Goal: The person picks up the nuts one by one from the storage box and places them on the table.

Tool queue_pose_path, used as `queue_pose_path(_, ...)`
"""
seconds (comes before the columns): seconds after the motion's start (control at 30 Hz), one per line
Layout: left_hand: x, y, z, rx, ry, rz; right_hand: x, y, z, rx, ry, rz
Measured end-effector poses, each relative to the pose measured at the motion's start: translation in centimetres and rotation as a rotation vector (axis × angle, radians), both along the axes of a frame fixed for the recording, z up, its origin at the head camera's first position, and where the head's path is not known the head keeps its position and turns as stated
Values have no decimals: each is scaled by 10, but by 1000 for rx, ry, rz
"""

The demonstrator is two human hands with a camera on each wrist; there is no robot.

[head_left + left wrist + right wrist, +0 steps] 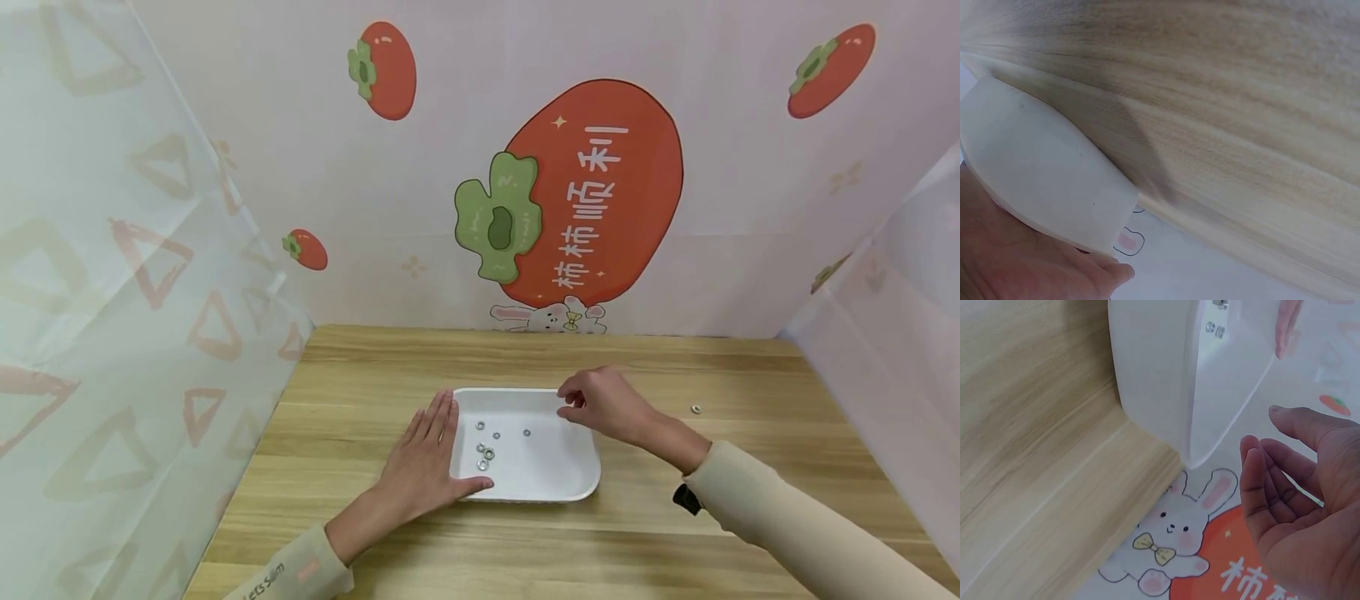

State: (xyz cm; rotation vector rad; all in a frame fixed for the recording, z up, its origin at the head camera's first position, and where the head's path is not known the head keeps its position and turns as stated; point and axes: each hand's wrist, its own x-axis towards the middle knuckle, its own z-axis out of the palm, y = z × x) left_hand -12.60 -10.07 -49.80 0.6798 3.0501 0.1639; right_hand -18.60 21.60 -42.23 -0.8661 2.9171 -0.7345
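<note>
A white rectangular tray sits on the wooden table, with several small metal nuts lying loose in its left half. My left hand rests along the tray's left rim, fingers straight and thumb over the near edge. In the left wrist view, that hand lies against the tray's outer wall. Above the tray's far right corner hovers my right hand. From the right wrist view, this hand has loosely bent fingers, a gap before the thumb, and nothing visible between them.
One more small metal nut lies on the wooden table, right of the tray. A printed cloth with persimmons and a rabbit hangs behind the table's back edge. White patterned sheets enclose both sides.
</note>
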Motion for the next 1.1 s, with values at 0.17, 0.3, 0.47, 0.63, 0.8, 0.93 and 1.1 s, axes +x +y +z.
queue_pose_path(0.17, 0, 0, -2, 14, -2, 3, -1, -13, -7, 47, -21, 38)
queue_pose_path(0.3, 0, 0, -3, 31, -2, 1, -1, -21, -12, 86, -54, 43)
queue_pose_path(0.47, -1, 1, -3, 50, 7, -3, -2, -28, -20, 116, -74, 39)
queue_pose_path(0.63, -1, 0, -3, 68, -11, -1, -3, -33, -29, 142, -71, 44)
queue_pose_path(0.8, 0, 0, -4, 93, -41, 12, -4, -38, -36, 165, -76, 55)
queue_pose_path(0.93, 0, 0, -5, 109, -56, 19, -4, -41, -41, 162, -71, 63)
queue_pose_path(1.1, 0, 0, -6, 118, -56, 19, -5, -45, -48, 159, -58, 77)
